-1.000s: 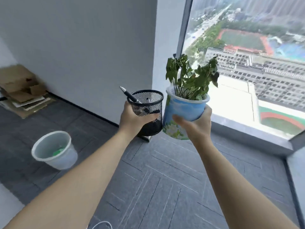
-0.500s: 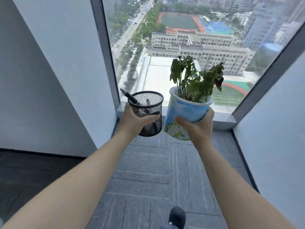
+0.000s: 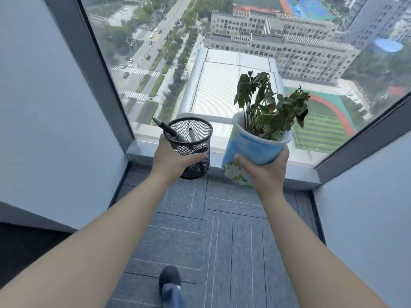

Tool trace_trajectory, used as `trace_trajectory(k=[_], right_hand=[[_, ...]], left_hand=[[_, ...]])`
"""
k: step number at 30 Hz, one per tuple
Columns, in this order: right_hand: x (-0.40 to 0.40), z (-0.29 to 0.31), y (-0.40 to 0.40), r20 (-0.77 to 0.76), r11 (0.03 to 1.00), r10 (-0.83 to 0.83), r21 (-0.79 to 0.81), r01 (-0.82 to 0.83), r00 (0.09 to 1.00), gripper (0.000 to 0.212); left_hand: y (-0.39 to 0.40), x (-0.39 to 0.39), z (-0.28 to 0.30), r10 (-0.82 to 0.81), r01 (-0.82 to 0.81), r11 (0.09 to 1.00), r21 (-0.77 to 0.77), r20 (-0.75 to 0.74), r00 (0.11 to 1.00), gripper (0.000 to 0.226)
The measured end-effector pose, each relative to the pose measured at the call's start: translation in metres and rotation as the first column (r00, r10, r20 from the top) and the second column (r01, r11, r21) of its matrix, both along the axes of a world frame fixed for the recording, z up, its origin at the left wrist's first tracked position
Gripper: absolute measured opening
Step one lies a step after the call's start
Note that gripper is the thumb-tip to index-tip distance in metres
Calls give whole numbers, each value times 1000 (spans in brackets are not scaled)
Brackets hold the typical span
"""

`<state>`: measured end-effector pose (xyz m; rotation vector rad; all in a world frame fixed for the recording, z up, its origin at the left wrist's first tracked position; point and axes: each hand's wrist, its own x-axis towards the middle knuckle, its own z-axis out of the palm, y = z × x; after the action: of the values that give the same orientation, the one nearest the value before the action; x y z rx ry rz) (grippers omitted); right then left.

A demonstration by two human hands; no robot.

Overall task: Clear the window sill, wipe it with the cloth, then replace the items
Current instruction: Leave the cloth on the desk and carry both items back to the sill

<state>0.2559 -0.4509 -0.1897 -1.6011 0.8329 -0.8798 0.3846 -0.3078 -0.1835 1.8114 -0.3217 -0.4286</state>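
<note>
My left hand (image 3: pixel 172 160) grips a black mesh pen holder (image 3: pixel 192 141) with a few pens sticking out of it. In my right hand (image 3: pixel 266 172) is a blue flower pot (image 3: pixel 246 150) with a leafy green plant (image 3: pixel 269 107), tilted slightly to the right. Both are held in the air just in front of the grey window sill (image 3: pixel 298 168), which runs along the foot of the big window. No cloth is in view.
Grey walls close in on the left (image 3: pixel 55 107) and right (image 3: pixel 367 207), forming a narrow alcove. The floor is grey carpet tile (image 3: pixel 222 230). My dark shoe (image 3: pixel 170 283) is at the bottom centre.
The view has swung from the room with its bin and cardboard to face the window. I have stepped closer to the sill, both hands still carrying their items.
</note>
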Motion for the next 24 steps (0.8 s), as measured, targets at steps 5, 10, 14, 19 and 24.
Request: trace_trajectory(k=[5, 10, 14, 19, 24], right_hand=[[64, -55, -65, -59, 999, -36, 25, 38, 998, 85], [120, -129, -125, -108, 995, -88, 46, 93, 990, 88], [155, -202, -162, -115, 988, -142, 47, 148, 983, 94], [186, -319, -207, -124, 988, -144, 38, 149, 982, 94], [217, -450, -249, -92, 991, -131, 30, 134, 987, 88]], left_hand=[[-71, 68, -56, -3, 3, 1000, 5, -61, 998, 97], [-135, 128, -125, -46, 49, 998, 33, -90, 995, 85], [-178, 164, -200, -64, 68, 997, 37, -89, 994, 71], [-224, 199, -317, -46, 51, 998, 47, -85, 995, 78], [-266, 230, -441, -45, 47, 998, 32, -46, 998, 76]])
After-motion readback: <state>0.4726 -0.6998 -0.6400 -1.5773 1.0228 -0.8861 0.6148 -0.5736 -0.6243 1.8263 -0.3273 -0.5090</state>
